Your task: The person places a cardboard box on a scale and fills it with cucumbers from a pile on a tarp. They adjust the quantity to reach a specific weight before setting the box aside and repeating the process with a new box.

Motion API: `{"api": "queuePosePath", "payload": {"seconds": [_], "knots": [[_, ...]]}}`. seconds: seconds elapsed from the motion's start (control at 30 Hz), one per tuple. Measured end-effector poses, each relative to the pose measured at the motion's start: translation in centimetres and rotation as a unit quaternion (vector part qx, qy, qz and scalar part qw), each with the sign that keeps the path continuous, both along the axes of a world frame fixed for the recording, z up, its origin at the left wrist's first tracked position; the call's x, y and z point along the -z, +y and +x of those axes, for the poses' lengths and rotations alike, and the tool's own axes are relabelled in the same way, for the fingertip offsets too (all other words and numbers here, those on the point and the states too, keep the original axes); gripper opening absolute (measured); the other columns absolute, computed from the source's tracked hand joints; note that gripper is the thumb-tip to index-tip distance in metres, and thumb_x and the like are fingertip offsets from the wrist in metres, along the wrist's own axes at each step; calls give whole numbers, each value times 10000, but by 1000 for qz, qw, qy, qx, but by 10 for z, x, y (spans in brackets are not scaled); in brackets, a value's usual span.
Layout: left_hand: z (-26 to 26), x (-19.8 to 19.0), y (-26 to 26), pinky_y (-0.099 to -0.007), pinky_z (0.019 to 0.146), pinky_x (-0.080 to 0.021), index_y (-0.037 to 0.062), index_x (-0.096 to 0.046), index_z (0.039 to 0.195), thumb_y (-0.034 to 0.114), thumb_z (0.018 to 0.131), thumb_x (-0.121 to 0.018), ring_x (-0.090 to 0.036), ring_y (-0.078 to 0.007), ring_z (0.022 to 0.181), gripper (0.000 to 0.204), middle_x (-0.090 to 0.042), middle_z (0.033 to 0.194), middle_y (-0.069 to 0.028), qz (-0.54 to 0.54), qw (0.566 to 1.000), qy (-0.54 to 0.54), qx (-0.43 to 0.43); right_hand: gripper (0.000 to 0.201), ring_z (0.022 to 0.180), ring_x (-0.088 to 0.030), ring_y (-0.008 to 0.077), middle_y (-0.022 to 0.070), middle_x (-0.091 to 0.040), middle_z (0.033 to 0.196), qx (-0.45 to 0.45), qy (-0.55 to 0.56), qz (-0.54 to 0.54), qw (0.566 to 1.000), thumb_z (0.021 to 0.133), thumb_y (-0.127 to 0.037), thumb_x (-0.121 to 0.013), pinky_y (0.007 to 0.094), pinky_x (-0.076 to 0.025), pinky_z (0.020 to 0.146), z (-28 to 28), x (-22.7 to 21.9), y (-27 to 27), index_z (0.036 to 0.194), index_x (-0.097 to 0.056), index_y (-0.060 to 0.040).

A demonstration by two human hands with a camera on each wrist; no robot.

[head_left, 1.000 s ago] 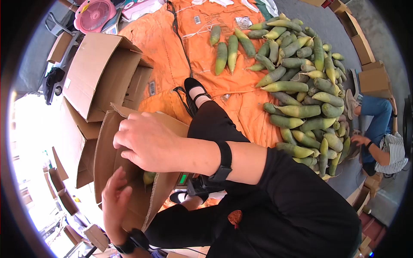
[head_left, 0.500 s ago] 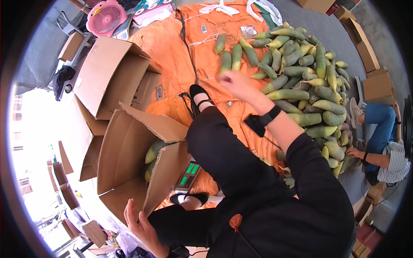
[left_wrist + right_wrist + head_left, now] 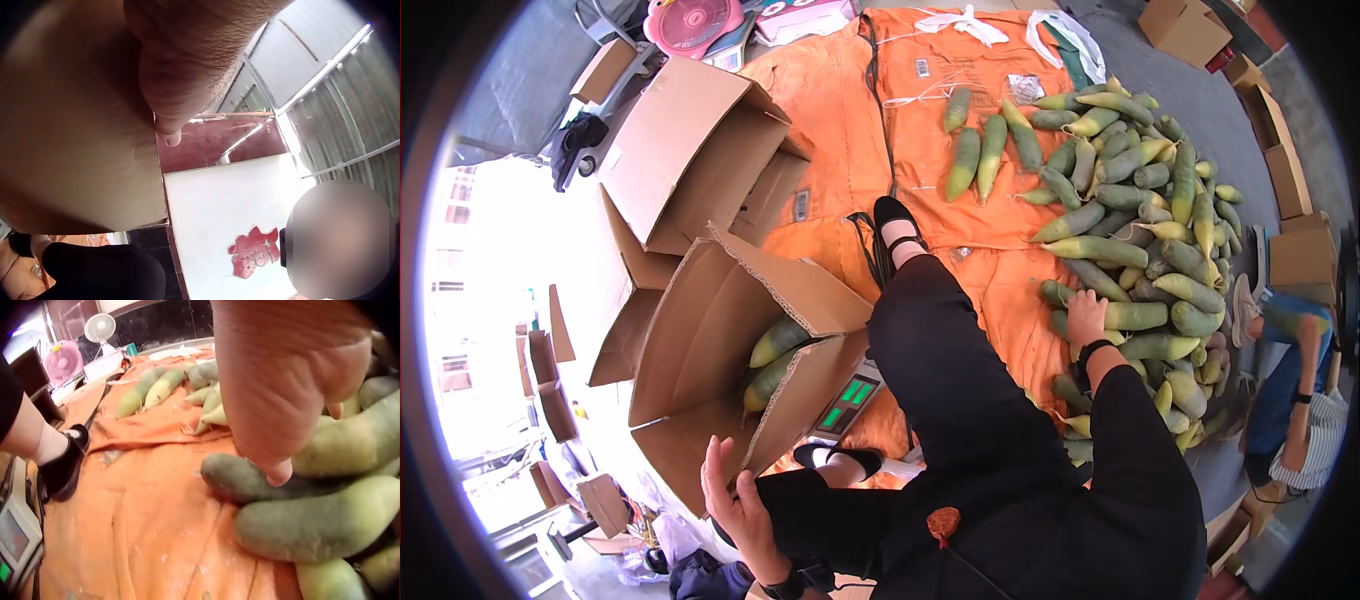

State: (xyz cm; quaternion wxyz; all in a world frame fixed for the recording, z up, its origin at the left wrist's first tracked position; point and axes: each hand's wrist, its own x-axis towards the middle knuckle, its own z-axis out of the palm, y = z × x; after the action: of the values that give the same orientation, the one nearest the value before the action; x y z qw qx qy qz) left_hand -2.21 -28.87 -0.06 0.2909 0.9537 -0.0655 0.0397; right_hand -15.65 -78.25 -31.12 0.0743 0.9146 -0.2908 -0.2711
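Observation:
My right hand [image 3: 1086,318] reaches down to the near side of a heap of green radishes [image 3: 1135,205]. Its fingers bend over the end of a thick green radish [image 3: 1135,316], still lying in the heap. In the right wrist view one fingertip overlaps a darker radish [image 3: 234,478] beside it. My left hand [image 3: 740,515], fingers raised and fairly straight, is at the near edge of an open cardboard carton [image 3: 685,345]. Inside that carton lie green radishes [image 3: 772,375]. In the left wrist view the hand [image 3: 194,69] overlaps the cardboard [image 3: 81,144].
A scale with a lit green display [image 3: 848,402] is beside the carton. More open cartons [image 3: 675,140] stand behind it. Orange sheeting [image 3: 830,130] covers the floor under the heap. Another person [image 3: 1305,400] sits at the far right, past the radishes.
My right hand has moved from above the carton, across the orange sheeting, to the heap. My left hand has lowered to the carton's near edge. Radishes inside the carton now show clearly.

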Motion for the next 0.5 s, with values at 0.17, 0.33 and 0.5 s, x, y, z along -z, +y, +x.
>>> {"api": "queuePosePath", "payload": {"seconds": [0.17, 0.33, 0.5], "knots": [[0, 6, 8, -378, 909, -437, 10, -523, 1288, 207, 915, -561, -574, -281, 1049, 424, -641, 1109, -136, 10, 999, -28, 19, 169, 1033, -519, 203, 27, -598, 999, -13, -24, -4, 1000, 896, -175, -499, 443, -399, 849, 0, -2, 3, 919, -665, -161], [-1, 8, 7, -388, 938, -417, 10, -538, 1274, 210, 911, -566, -575, -289, 1049, 415, -650, 1093, -135, -28, 999, -31, 8, 498, 1156, -517, 369, 151, -561, 1272, 82, -22, 212, 974, 933, -400, -482, 523, -327, 1001, -13, 6, -19, 1417, -367, -388], [-1, 1, 7, -367, 917, -428, 20, -542, 1276, 191, 901, -578, -588, -261, 1024, 413, -650, 1086, -132, -62, 998, -18, 12, 118, 938, -568, 267, 76, -599, 970, -42, -159, 109, 980, 886, -244, -521, 432, -414, 826, -16, -54, -10, 974, -590, -208]]}}
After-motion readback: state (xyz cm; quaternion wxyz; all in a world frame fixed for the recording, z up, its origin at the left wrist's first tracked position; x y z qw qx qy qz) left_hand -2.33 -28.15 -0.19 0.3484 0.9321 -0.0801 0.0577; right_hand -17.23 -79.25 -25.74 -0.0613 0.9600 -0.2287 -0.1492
